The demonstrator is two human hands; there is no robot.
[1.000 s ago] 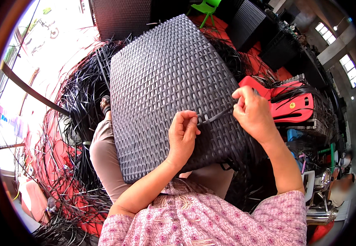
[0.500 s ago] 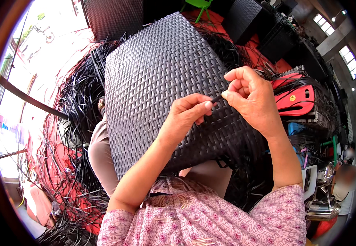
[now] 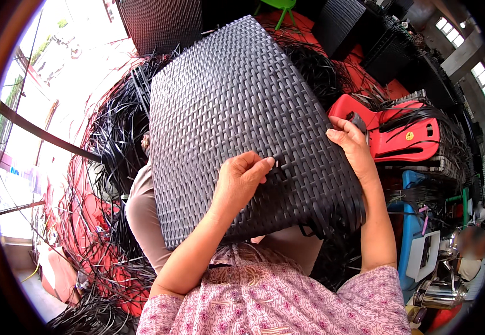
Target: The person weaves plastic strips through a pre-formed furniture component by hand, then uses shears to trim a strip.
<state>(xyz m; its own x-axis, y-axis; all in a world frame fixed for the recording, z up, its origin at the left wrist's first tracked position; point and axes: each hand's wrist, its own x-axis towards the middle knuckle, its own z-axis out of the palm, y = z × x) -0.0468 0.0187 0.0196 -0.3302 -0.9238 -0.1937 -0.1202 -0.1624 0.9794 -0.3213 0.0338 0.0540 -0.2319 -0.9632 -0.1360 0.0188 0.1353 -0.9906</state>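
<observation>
A black woven rattan-style panel (image 3: 220,111) lies tilted across my lap, wide end toward me, with loose strip ends (image 3: 331,209) hanging at its near right corner. Over its lower middle, my left hand (image 3: 238,177) is closed, thumb against the curled forefinger. A short dark plastic strip (image 3: 276,164) with a pale tip shows at the thumb, its other end hard to make out. At the panel's right edge, my right hand (image 3: 354,146) has thumb and forefinger apart, with nothing visible between them; its other fingers are partly hidden.
Tangled black strips (image 3: 114,128) heap around the panel over red floor covering (image 3: 91,215). On the right are a red plastic seat (image 3: 404,134), a blue plastic thing (image 3: 411,234) and a metal kettle (image 3: 440,293). A green chair (image 3: 281,5) and woven furniture (image 3: 164,22) stand beyond.
My hands have parted: the right moved down to the panel's right edge, letting go of the strip between them. My left hand sank slightly toward the weave.
</observation>
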